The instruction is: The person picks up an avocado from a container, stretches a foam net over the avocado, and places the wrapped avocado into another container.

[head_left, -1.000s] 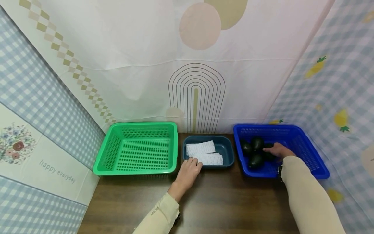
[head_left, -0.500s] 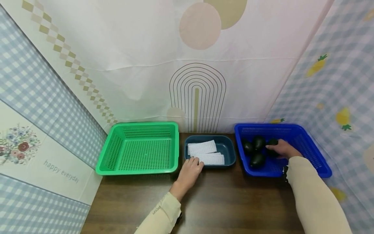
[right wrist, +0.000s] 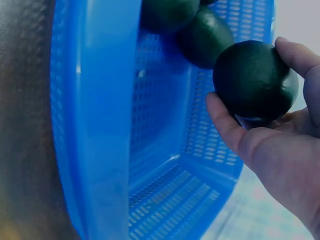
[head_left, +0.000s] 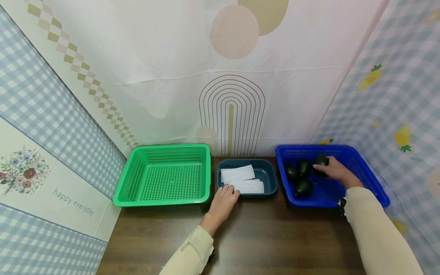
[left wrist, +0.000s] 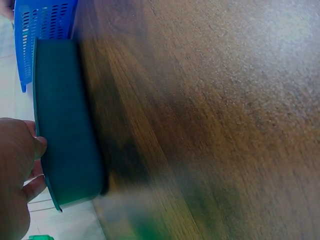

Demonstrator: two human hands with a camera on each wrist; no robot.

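My right hand point(head_left: 335, 170) grips a dark green avocado point(right wrist: 252, 80) between thumb and fingers, over the back part of the blue basket point(head_left: 372, 187). Other avocados point(head_left: 303, 188) lie in a cluster on that basket's left side. At the front left of a small dark blue tray point(head_left: 269, 179), my left hand point(head_left: 223, 200) holds the rim, fingers bent over it. In the left wrist view its thumb and fingertips meet the tray's edge point(left wrist: 65, 120). Two white foam net sleeves point(head_left: 237, 173) lie in the tray, close to those fingers.
Left of the tray stands a green plastic basket point(head_left: 161, 202) with slotted walls. All three containers line the back of a brown wooden table point(head_left: 268, 236). A printed cloth point(head_left: 165, 103) hangs behind them, and checked cloths point(head_left: 402, 99) enclose the sides.
My right hand has lifted the avocado and moved it toward the back of the blue basket, away from the others. The left hand stays at the tray rim.
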